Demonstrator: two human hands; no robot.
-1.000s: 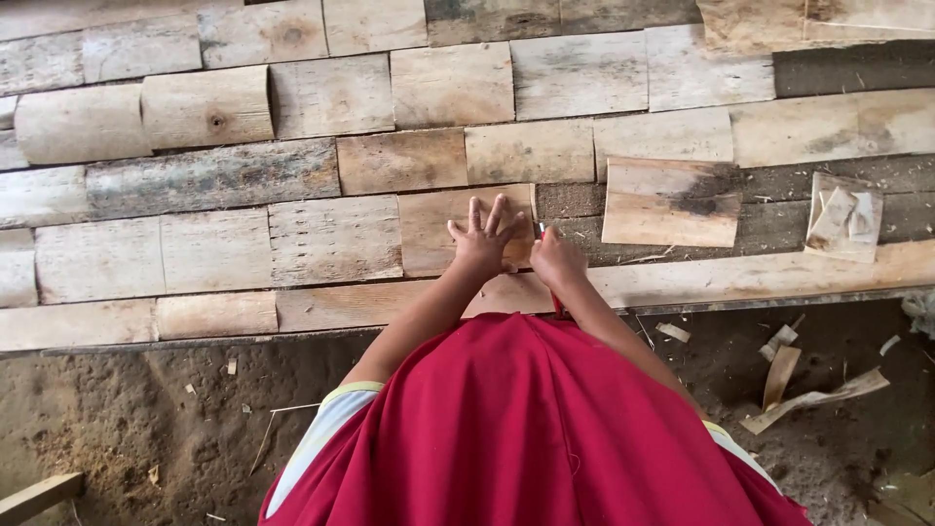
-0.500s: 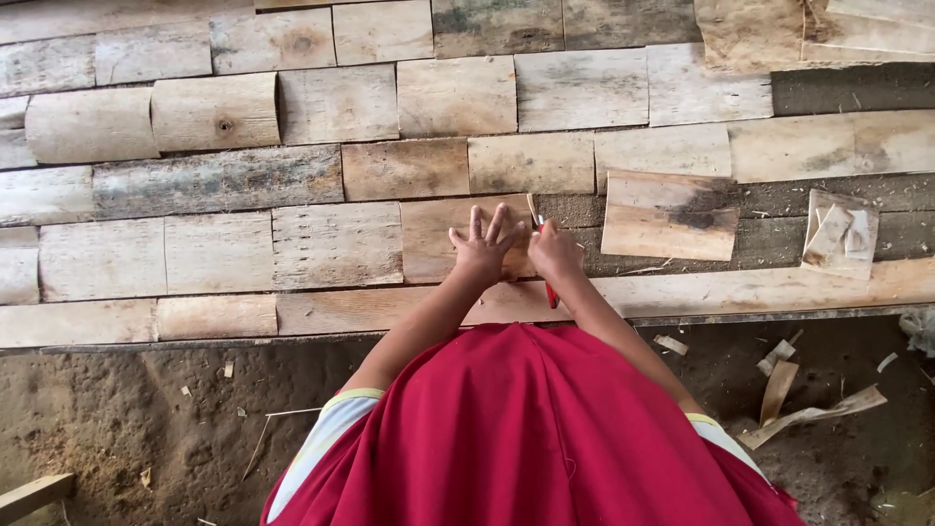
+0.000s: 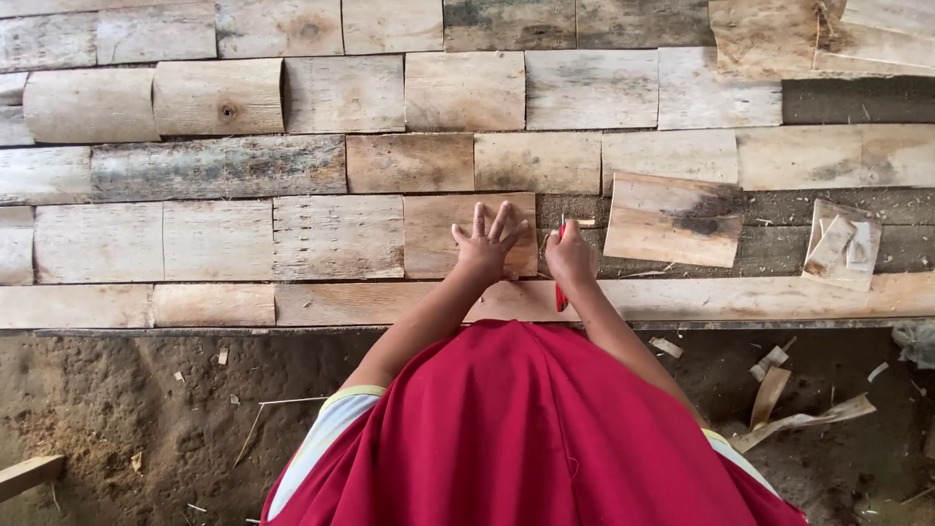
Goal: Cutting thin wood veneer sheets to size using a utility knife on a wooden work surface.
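Nearest, a red garment (image 3: 531,429) fills the lower frame & hides the person's body, plus most of both upper arms; only forearms show. Dirt floor (image 3: 127,409) w/ wood scraps (image 3: 794,419) lies either side; a board end (image 3: 29,474) is cut off at bottom left. Further out, the left hand (image 3: 484,248) lies flat, fingers spread wide, palm down on a brown wood block (image 3: 438,234) in the row of blocks. Just beside it the right hand (image 3: 570,258) is closed round a red tool (image 3: 561,292). Only a thin red strip shows below the fist & a tip above it, so can't tell what kind of tool it is. Tip sits at the block's right edge, by a dark gap (image 3: 575,209). Farther right, a loose slab (image 3: 672,219) lies tilted, and small offcuts (image 3: 842,244) are stacked. Beyond, more rows of pale blocks (image 3: 467,93) run to the top edge, cut off there.
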